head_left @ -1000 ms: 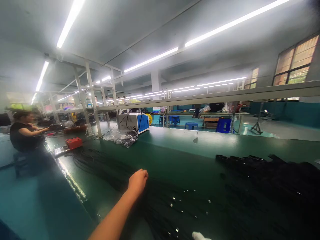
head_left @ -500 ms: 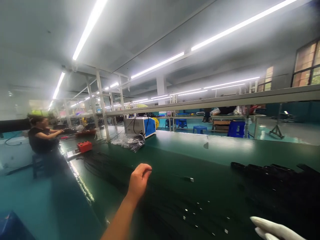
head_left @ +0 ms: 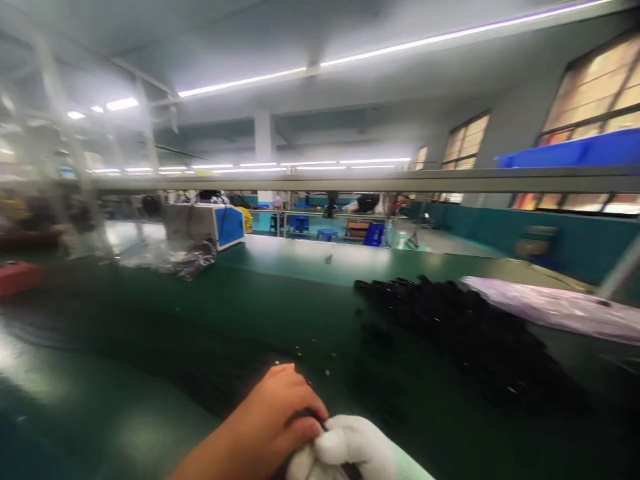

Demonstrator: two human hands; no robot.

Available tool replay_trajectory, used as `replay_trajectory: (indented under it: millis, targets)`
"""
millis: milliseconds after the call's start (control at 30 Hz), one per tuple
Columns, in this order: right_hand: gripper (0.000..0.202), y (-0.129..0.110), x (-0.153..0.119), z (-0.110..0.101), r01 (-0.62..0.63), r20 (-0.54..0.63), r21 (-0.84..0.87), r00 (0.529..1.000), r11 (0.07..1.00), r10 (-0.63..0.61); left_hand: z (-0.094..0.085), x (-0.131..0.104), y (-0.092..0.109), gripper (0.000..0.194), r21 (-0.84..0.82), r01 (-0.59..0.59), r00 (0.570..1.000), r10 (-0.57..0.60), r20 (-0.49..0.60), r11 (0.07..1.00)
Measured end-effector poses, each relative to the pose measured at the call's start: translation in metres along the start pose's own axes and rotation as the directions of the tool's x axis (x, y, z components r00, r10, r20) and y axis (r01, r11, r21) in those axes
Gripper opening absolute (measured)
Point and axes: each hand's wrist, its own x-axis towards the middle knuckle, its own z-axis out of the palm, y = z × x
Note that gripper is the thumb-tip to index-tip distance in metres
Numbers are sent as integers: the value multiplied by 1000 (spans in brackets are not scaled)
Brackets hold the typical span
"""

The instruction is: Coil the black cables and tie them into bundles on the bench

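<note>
Head view, only one. My left hand [head_left: 273, 427] sits at 6 o'clock, bare, fingers curled down over black cables [head_left: 210, 373] on the green counter [head_left: 100, 427]. Its grip looks narrow, pinching something dark where it meets the other hand; blur hides what exactly. My right hand [head_left: 345, 447], in a white glove, touches the left one just to its 3 o'clock side, fingers bunched tight; whether that grip holds a cable I cannot tell.

The cables spread from the hands toward 9 o'clock in a dark flat mass. A second black pile [head_left: 465, 327] lies at 2 o'clock, well apart from the hands. Beyond it, at 3 o'clock, a pale sheet [head_left: 555, 307] rests on the counter.

At 11 o'clock: a box with a blue face [head_left: 215, 227], crumpled clear plastic [head_left: 175, 257] just before it. A red item [head_left: 17, 277] at 9 o'clock, edge of view. Blue stools [head_left: 327, 235] far off near 12 o'clock.
</note>
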Motion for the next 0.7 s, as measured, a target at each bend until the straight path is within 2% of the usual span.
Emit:
replay_trajectory:
  millis: [100,233,333,400,467,533,600,667,700]
  targets:
    - [36,14,3,-7,-42,50,103,998,994,37,2,9,11,19,-51,46,996,-42,80,998]
    - [40,17,8,-10,-52,141,173,990,983,27,-2,24,24,21,41,21,992,-26,125,999]
    - [37,19,8,-14,-22,119,112,993,993,8,-1,33,30,21,94,-18,992,7,124,995]
    - [36,19,6,-17,-12,120,133,993,991,-4,4,38,29,21,99,-57,993,46,111,993]
    - [37,14,1,-17,19,131,201,990,979,-46,11,43,21,21,67,-98,991,91,99,993]
    - [43,2,-9,-17,107,131,260,981,959,-145,19,45,2,24,50,-100,993,96,64,994]
    - [45,-14,-21,-17,224,112,313,956,923,-270,27,43,-24,29,131,-25,1000,27,-14,991]
    - [41,-30,-33,-20,319,67,391,926,864,-372,34,35,-49,29,301,128,987,-91,-134,945]
    - [38,-37,-37,-22,349,26,426,918,835,-397,38,29,-57,28,347,172,980,-125,-152,922]
